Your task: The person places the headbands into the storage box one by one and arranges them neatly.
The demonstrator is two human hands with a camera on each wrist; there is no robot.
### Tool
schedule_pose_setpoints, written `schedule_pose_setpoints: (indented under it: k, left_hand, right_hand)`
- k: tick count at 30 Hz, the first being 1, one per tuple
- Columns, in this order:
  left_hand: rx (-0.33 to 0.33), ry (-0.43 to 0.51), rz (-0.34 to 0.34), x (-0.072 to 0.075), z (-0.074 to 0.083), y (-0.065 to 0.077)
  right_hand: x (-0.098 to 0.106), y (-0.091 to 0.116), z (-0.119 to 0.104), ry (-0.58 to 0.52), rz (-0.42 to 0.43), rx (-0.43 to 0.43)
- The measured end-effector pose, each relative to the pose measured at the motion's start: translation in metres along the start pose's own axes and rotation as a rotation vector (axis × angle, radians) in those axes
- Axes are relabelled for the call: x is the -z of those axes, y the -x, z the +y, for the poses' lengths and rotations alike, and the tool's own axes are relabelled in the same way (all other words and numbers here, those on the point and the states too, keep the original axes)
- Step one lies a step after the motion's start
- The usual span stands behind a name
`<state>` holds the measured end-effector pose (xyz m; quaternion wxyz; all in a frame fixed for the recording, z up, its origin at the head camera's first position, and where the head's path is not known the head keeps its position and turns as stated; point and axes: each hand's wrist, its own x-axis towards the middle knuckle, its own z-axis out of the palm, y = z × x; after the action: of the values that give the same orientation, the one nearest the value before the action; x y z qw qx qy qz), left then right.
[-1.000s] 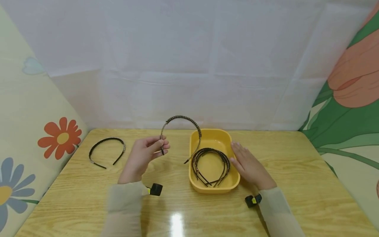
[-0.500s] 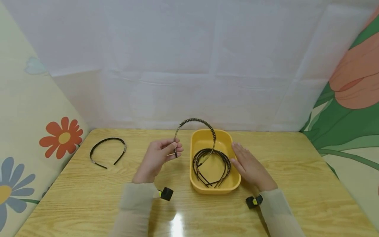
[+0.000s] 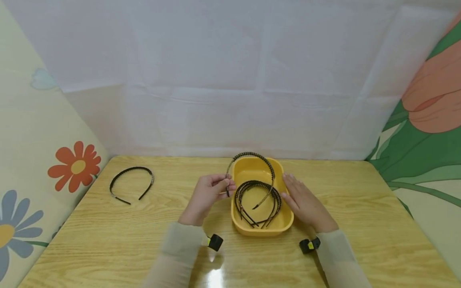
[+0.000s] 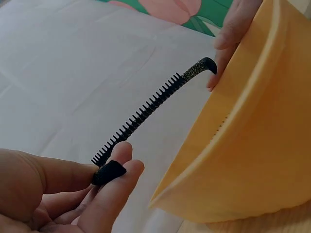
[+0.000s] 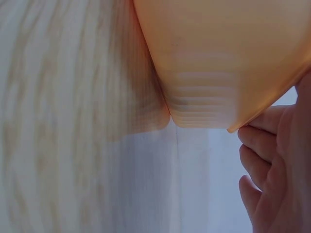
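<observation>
The yellow tub (image 3: 262, 231) has the right hand (image 3: 305, 204), fingers close together, touching its three o'clock side, and at nine o'clock the left hand (image 3: 210, 194) pinches a toothed headband (image 4: 146, 112) that has come over the tub and looks almost in.

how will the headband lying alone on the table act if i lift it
The lone headband is probably stiff: the similar held headband in the left hand arches without sagging. It's likely light, being only a thin band.

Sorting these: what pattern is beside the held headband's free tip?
The headband shows yellowish speckles, clearest in left wrist view.
</observation>
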<state>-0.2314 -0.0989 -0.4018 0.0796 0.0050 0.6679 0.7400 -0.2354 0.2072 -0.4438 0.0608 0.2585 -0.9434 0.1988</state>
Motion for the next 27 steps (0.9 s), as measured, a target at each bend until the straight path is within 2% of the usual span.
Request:
schedule_pose_setpoints:
  k: [6,13,24,27]
  left_hand:
    - [0.023,-0.044,0.012,-0.014,-0.007,0.0]
    - [-0.016,-0.125,0.025,-0.028,-0.012,0.001]
    - [-0.055,-0.242,0.044,-0.036,-0.015,0.003]
    - [-0.068,-0.335,0.055,-0.038,-0.014,0.005]
  right_hand:
    - [0.0,0.001,0.0,-0.001,-0.007,-0.003]
    - [0.0,0.001,0.0,-0.012,-0.013,-0.008]
    - [-0.001,0.0,0.002,-0.008,-0.005,0.006]
    - [-0.001,0.0,0.003,-0.012,-0.004,0.005]
